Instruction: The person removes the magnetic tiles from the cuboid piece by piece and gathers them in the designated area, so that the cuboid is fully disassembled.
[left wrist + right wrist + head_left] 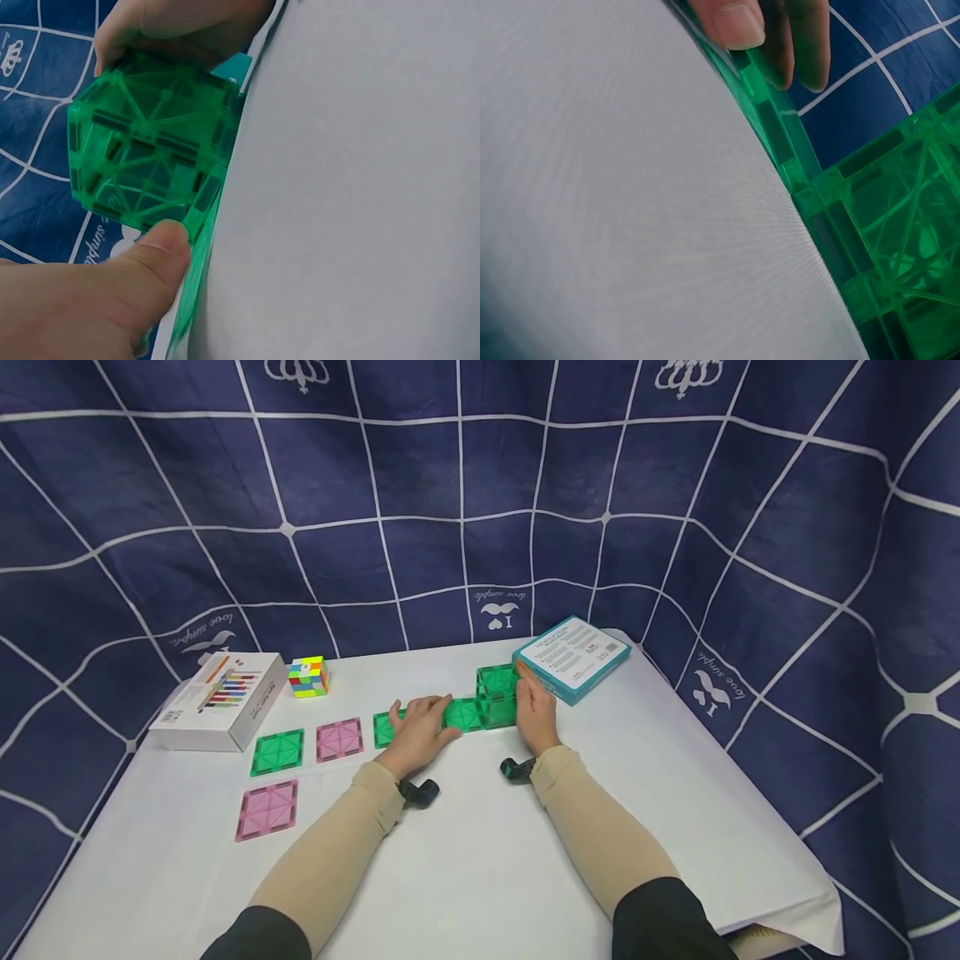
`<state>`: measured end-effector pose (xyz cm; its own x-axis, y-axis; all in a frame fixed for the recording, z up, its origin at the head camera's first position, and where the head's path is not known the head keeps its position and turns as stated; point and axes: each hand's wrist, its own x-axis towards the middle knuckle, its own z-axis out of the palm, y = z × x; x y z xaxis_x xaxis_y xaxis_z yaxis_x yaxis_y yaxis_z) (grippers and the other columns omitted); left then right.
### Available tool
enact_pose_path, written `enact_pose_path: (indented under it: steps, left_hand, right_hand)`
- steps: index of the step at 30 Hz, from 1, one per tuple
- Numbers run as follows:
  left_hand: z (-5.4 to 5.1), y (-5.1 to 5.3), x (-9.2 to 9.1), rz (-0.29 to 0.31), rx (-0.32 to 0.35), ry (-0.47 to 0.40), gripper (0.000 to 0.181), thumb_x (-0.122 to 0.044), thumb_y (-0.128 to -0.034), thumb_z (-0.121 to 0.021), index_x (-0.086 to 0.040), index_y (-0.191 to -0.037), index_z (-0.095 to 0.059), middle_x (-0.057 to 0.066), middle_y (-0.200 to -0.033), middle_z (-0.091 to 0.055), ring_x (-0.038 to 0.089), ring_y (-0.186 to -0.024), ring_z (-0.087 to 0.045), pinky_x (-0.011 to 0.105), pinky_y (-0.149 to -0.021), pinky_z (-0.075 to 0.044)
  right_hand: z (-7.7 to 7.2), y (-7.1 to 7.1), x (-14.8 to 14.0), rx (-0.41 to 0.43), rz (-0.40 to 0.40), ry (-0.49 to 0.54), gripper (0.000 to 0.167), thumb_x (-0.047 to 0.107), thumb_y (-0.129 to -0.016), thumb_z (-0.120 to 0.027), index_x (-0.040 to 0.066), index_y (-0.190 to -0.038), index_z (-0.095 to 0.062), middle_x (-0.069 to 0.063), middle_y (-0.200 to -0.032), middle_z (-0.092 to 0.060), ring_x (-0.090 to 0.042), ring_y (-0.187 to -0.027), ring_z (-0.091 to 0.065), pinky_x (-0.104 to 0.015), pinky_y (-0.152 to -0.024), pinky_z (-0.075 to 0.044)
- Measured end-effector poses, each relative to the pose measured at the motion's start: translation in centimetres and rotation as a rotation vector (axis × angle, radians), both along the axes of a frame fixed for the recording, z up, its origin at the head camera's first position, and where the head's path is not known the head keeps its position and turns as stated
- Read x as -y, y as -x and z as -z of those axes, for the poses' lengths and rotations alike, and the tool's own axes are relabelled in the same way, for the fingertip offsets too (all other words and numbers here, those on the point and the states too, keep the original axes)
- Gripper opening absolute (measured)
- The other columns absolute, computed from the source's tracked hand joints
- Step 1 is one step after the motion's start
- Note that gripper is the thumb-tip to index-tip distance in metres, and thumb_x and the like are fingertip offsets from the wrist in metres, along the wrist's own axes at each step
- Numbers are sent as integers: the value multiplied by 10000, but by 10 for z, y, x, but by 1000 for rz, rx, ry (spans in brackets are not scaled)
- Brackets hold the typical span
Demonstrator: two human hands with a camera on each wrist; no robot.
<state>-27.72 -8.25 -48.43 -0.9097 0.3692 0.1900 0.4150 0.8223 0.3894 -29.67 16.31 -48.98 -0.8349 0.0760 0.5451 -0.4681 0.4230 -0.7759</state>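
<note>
Head view: the right hand (pixel 536 714) grips a green cube (pixel 497 708) of translucent tiles at its right side, on the white table (pixel 480 852). The left hand (pixel 420 735), fingers spread, lies over a row of flat green tiles (pixel 463 716) extending from the cube's left side. Further left lie a separate green tile (pixel 277 752) and two pink tiles (pixel 339 740) (pixel 267 810). Behind these stand a white box (pixel 217 703) and a puzzle cube (pixel 308 677); a teal box (pixel 573 656) lies just beside the right hand. Left wrist view: the cube shows rectangular inserts along its edges; the right-hand fingers bend over one side, while the left thumb (pixel 166 238) points at a lower corner, contact uncertain. Right wrist view: left thumb and two fingers flank a flat green tile, pinching it across its width; the right-hand fingers are outside this frame.
</note>
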Motion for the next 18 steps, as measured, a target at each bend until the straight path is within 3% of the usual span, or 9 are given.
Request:
enact_pose_path:
  steps: [5,10,18]
  left_hand:
    - [0,1,0,2,-13,-95,604,-478,-998,-652,-168,-1504,-536,138,-1597,-440,340,-1459,-406,657,-1158,-114]
    - [-1,1,0,44,-38,-199,578,-405,-969,-719,-109,-1450,-597,188,-1604,-423,370,-1440,-468,612,-1123,-265]
    - [3,4,1,120,-144,-254,595,-281,-890,-830,-45,-1398,-630,163,-1589,-454,343,-1392,-530,603,-1132,-327]
  right_hand:
    - [-1,0,0,-2,-8,0,452,225,-1139,-360,8,-1521,-469,-152,-1581,-469,-359,-1502,-383,-414,-1251,-288]
    - [-1,0,0,-7,-8,4,449,214,-1138,-363,-5,-1515,-472,-167,-1574,-473,-377,-1496,-385,-410,-1250,-290]
    - [-4,-2,0,13,-14,11,434,183,-1135,-372,15,-1524,-468,-168,-1577,-470,-334,-1507,-384,-403,-1251,-290]
